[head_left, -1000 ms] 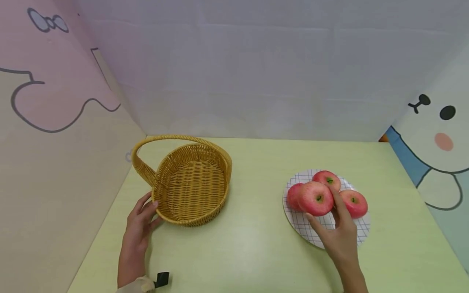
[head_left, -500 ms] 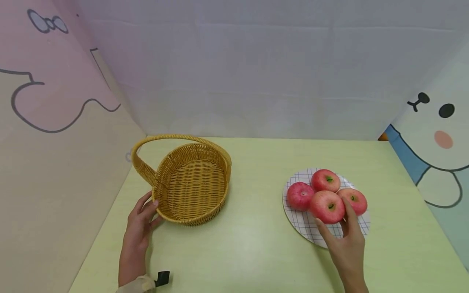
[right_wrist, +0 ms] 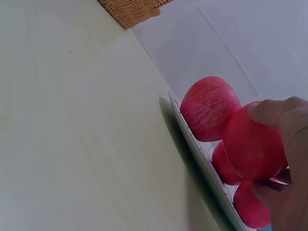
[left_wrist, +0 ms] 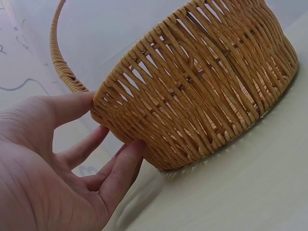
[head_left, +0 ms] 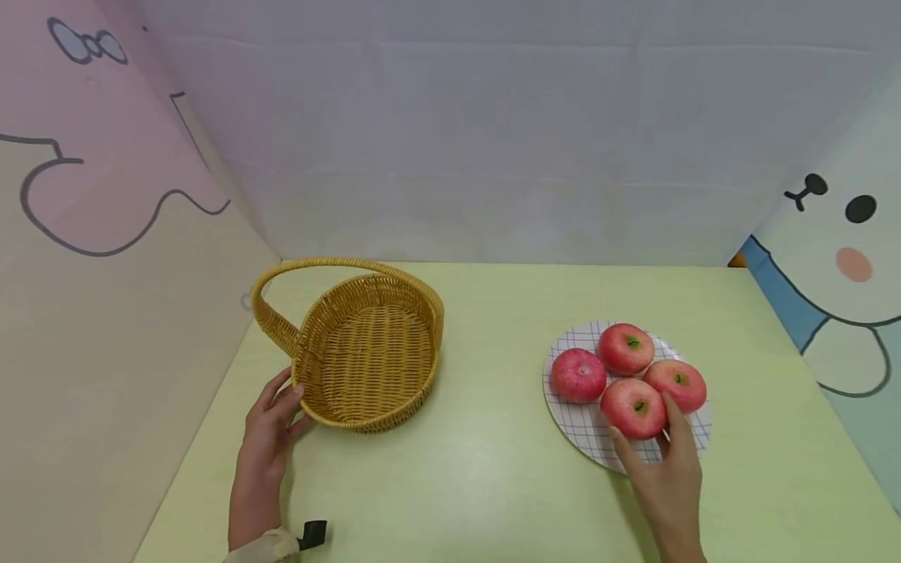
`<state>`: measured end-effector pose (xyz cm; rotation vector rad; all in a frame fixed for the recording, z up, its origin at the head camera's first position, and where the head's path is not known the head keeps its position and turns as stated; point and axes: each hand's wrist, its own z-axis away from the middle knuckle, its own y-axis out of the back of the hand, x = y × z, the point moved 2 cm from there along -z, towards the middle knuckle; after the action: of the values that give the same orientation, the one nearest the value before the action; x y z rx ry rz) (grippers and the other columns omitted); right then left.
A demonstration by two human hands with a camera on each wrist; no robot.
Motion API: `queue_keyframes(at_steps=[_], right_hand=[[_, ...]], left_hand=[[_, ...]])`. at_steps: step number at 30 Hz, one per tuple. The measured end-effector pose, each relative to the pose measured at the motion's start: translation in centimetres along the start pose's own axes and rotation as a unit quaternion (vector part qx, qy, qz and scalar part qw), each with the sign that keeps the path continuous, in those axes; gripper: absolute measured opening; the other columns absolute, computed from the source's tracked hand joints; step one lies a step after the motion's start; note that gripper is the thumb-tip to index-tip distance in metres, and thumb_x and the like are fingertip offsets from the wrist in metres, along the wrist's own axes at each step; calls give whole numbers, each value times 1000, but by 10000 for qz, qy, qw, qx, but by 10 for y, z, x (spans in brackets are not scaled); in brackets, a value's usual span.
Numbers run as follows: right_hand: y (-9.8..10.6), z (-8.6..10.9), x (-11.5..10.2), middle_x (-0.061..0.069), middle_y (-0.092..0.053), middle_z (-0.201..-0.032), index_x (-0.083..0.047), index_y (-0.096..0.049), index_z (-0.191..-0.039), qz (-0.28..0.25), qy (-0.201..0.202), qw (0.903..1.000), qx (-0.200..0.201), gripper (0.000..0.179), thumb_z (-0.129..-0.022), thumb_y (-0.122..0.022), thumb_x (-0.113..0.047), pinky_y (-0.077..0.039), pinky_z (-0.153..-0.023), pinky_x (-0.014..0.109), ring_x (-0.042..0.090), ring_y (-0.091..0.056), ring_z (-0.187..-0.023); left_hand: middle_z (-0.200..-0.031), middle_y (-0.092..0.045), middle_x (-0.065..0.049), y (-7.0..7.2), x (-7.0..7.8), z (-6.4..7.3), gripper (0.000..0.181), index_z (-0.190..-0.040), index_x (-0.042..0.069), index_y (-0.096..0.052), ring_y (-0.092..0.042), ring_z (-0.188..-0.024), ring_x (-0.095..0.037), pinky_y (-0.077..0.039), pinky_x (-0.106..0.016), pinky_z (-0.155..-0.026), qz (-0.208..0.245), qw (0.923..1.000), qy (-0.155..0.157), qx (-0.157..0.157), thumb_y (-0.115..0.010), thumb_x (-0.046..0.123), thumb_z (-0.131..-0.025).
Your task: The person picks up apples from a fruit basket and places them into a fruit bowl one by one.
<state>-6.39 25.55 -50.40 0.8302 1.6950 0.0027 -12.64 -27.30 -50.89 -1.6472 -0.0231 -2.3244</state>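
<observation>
On the left of the table sits a round wicker basket [head_left: 376, 363] with a tall arched handle. My left hand [head_left: 271, 426] holds its near left side; in the left wrist view one fingertip is at the rim and others press the woven wall [left_wrist: 187, 91]. On the right, my right hand [head_left: 662, 469] grips a red apple [head_left: 632, 408] between thumb and fingers, low at the near side of a white checked plate [head_left: 584, 438]. Three other apples lie on the plate: one at left [head_left: 579, 375], one at back [head_left: 626, 348] and one at right [head_left: 679, 383].
The pale yellow-green table [head_left: 479, 485] lies between basket and plate. A white cloth wall [head_left: 493, 156] stands behind, with cartoon-printed panels at the left [head_left: 105, 313] and right [head_left: 852, 305]. A black strap end [head_left: 313, 535] sticks out from the left cuff.
My right hand has moved the apple rightward and down toward the near side of the plate, uncovering the left apple. The left hand and the basket have stayed put.
</observation>
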Motion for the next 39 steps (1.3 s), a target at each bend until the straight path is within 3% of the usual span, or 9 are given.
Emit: queue_keyframes(at_steps=[9, 18, 26, 33, 39], right_hand=[[-2, 5, 3, 19, -48, -153, -5, -40, -158, 291, -604, 9973, -292, 91, -81, -87, -1, -32, -97, -5, -7, -38, -126], [-3, 8, 7, 22, -43, -157, -6, -34, -162, 583, -976, 9918, -578, 92, -86, -86, -9, -28, -95, -6, 33, -44, -136], [-5, 5, 7, 23, -41, -159, -4, -31, -162, 569, -1082, 9896, -762, 92, -88, -85, -13, -28, -92, -7, 37, -44, -139], [-3, 0, 8, 26, -38, -159, -1, -28, -163, 701, -935, 9893, -871, 92, -90, -83, -14, -25, -93, -7, 40, -41, -142], [-5, -1, 2, 28, -36, -160, 0, -24, -163, 661, -955, 9887, -944, 93, -92, -81, -15, -24, -93, -8, 43, -39, -144]], left_hand=[[-121, -70, 19, 2, -1, 0, 55, -159, 17, -40, -68, -110, -2, -58, -25, -86, -25, 10000, -72, -45, -59, 21, -108], [-120, -70, 19, 1, -5, -4, 57, -161, 17, -37, -68, -110, -2, -58, -25, -87, 69, 10000, -1, -65, -59, 21, -108], [-122, -69, 18, 2, -9, -3, 55, -159, 20, -41, -69, -111, -3, -58, -26, -87, 185, 9998, 64, -20, -60, 22, -108], [-123, -68, 18, -1, -8, -2, 55, -159, 19, -41, -69, -112, -3, -58, -26, -88, 203, 9998, 47, -7, -60, 22, -107], [-117, -69, 17, -3, -2, 3, 57, -157, 15, -45, -71, -104, -1, -59, -23, -82, -18, 9990, -80, 436, -66, 24, -105]])
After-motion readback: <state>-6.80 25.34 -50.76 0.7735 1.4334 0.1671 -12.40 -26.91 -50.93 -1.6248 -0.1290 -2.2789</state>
